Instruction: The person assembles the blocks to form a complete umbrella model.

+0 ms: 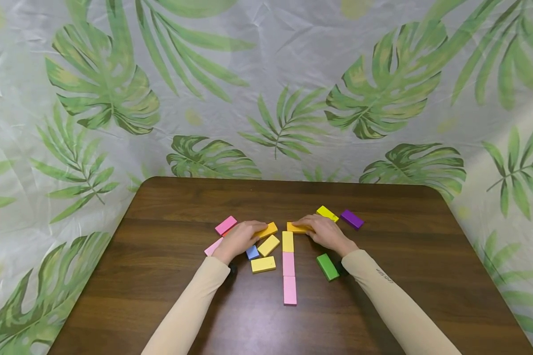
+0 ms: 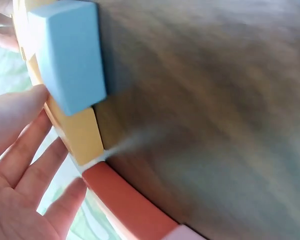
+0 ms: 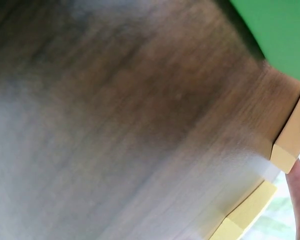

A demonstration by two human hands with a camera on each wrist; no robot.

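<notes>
My left hand holds an orange block left of the middle of the table, thumb and fingertips at its edge in the left wrist view. Close by lie a blue block, a red block and two yellow blocks. Fingers of my right hand grip another orange block, set crosswise at the far end of a straight row. That row runs from a yellow block through two pink blocks towards me. Part of the right-hand orange block is hidden under the fingers.
A green block lies by my right wrist. Beyond that hand are a bright yellow block and a purple block. Pink blocks lie left of my left hand. The brown table meets a leaf-print cloth behind.
</notes>
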